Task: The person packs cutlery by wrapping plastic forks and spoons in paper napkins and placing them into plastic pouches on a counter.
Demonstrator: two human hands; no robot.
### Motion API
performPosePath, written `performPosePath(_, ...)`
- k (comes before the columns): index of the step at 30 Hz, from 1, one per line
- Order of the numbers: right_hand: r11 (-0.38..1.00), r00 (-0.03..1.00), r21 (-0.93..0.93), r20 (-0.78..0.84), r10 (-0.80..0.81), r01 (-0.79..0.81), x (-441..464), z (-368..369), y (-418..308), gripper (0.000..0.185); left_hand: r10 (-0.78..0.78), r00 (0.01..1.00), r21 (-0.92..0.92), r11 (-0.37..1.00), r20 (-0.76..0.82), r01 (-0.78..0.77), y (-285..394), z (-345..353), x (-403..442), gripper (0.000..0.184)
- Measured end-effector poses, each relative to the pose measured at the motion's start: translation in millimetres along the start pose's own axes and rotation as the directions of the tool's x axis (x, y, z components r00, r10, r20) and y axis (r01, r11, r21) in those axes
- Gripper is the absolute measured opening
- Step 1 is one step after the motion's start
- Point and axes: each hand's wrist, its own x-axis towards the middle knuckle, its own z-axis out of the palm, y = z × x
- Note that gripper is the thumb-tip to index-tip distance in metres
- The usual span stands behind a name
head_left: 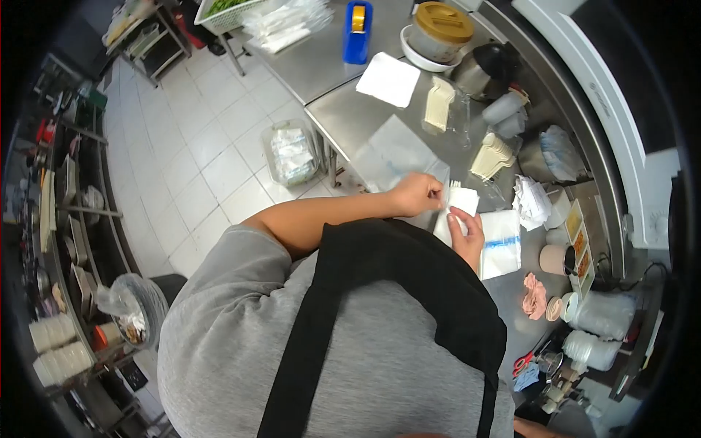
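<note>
My right hand (pixel 469 237) is closed on a folded white napkin (pixel 464 198), thumb and fingers pressed against it. Pale fork tines (pixel 455 184) stick out at the napkin's top edge. Just to the left, my left hand (pixel 418 195) is closed in a pinch beside the napkin. Its fingertips are at the edge of a clear plastic bag (pixel 394 150), but what exactly they grip is too small to make out. Under and beside my right hand lies a stack of white plastic bags with a blue stripe (pixel 501 244).
Beyond my hands on the steel table (pixel 332 109) lie white napkins (pixel 388 77), pale plastic forks (pixel 439 104), more pale cutlery (pixel 493 155) and a blue tape dispenser (pixel 357 33). A crumpled paper pile (pixel 531 202) is at right. A tub of wrapped packets (pixel 292 155) stands below the table.
</note>
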Motion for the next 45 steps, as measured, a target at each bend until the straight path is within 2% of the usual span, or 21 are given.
performPosePath(1,1.000,0.999,-0.029,0.031,0.010,-0.009,1.7,5.7,2.6,0.024,-0.128,0.987,-0.113,0.984,0.100,0.139,-6.5,3.7,-4.0,0.018)
performPosePath(3,0.996,0.996,-0.088,0.086,0.002,0.006,4.3,14.7,10.5,0.027,-0.237,0.956,-0.263,0.924,0.174,0.277,-9.2,4.4,-5.4,0.023)
performPosePath(5,0.988,0.990,-0.142,0.134,-0.041,0.060,10.0,18.2,19.7,0.028,-0.377,0.884,-0.423,0.778,0.276,0.464,-1.0,-2.7,-10.1,0.025)
performPosePath(8,0.986,0.995,-0.139,0.064,-0.081,0.089,16.8,20.4,37.2,0.023,-0.428,0.841,-0.587,0.605,0.330,0.538,-13.3,-2.6,-10.4,0.022)
performPosePath(9,0.997,0.993,-0.073,0.116,0.006,0.002,20.2,18.1,27.3,0.019,-0.393,0.888,-0.597,0.663,0.237,0.453,-14.7,-5.6,-10.3,0.020)
performPosePath(11,0.989,0.999,-0.141,0.025,-0.032,0.036,27.0,14.4,46.0,0.016,-0.300,0.952,-0.587,0.762,0.055,0.274,-18.8,-12.8,-11.5,0.018)
performPosePath(14,0.984,0.995,-0.171,-0.080,-0.058,0.044,34.5,10.7,47.9,0.014,-0.126,0.978,-0.618,0.786,-0.166,-0.003,-13.5,-35.7,-8.2,0.013)
performPosePath(16,0.987,0.994,-0.157,-0.102,-0.047,0.031,40.0,4.7,54.7,0.013,0.089,0.991,-0.234,0.966,-0.095,-0.110,10.9,-54.5,-8.1,0.007)
performPosePath(17,0.992,0.993,-0.123,-0.118,-0.021,0.007,41.5,4.7,56.3,0.012,0.192,0.981,-0.030,0.981,-0.030,-0.193,21.0,-61.6,-6.5,0.006)
performPosePath(18,0.983,0.991,-0.179,-0.120,-0.060,0.037,42.8,4.8,55.0,0.013,0.221,0.975,0.152,0.964,0.005,-0.220,25.2,-65.1,-4.0,0.006)
performPosePath(20,0.985,0.987,-0.148,-0.117,-0.107,0.089,41.8,6.6,56.9,0.013,0.266,0.961,0.494,0.828,0.070,-0.265,30.9,-66.8,1.3,0.013)
performPosePath(22,0.964,0.979,-0.225,-0.113,-0.170,0.141,37.8,8.5,42.9,0.013,0.163,0.983,0.552,0.814,0.079,-0.180,38.8,-65.0,6.7,0.022)
performPosePath(23,0.985,0.997,-0.169,-0.058,-0.055,0.044,33.3,4.7,27.2,0.015,0.108,0.991,0.584,0.800,0.079,-0.134,41.2,-63.4,9.7,0.027)
performPosePath(30,0.849,0.915,-0.461,-0.167,-0.368,0.258,22.3,-25.9,-5.5,0.025,0.173,0.972,0.573,0.786,0.159,-0.233,50.1,-40.7,18.8,0.049)
performPosePath(32,0.917,0.952,-0.323,-0.119,-0.283,0.233,15.9,-28.7,-37.0,0.026,0.122,0.979,0.559,0.806,0.163,-0.193,57.7,-34.0,20.7,0.061)
performPosePath(34,0.961,0.981,-0.221,-0.057,-0.186,0.169,8.8,-26.7,-58.2,0.026,0.128,0.981,0.559,0.807,0.148,-0.189,64.3,-28.8,21.5,0.061)
performPosePath(35,0.934,0.974,-0.282,0.006,-0.228,0.220,4.8,-27.5,-53.1,0.029,0.131,0.982,0.559,0.808,0.138,-0.186,66.4,-26.7,22.0,0.061)
performPosePath(38,0.946,0.984,-0.280,0.119,-0.132,0.161,-2.1,-27.4,-67.2,0.031,0.169,0.979,0.584,0.786,0.116,-0.204,62.1,-20.8,23.6,0.059)
performPosePath(41,0.920,0.971,-0.334,0.185,-0.149,0.205,-4.3,-22.9,-69.5,0.030,0.124,0.980,0.612,0.766,0.156,-0.195,67.0,-16.9,23.3,0.056)
performPosePath(42,0.903,0.965,-0.362,0.206,-0.164,0.231,-3.1,-21.6,-66.3,0.029,0.164,0.970,0.588,0.772,0.182,-0.241,70.7,-14.7,21.3,0.056)
performPosePath(45,0.925,0.977,-0.353,0.203,-0.072,0.142,12.4,-10.7,-50.0,0.027,0.271,0.931,0.503,0.785,0.246,-0.361,81.9,-3.0,9.2,0.055)
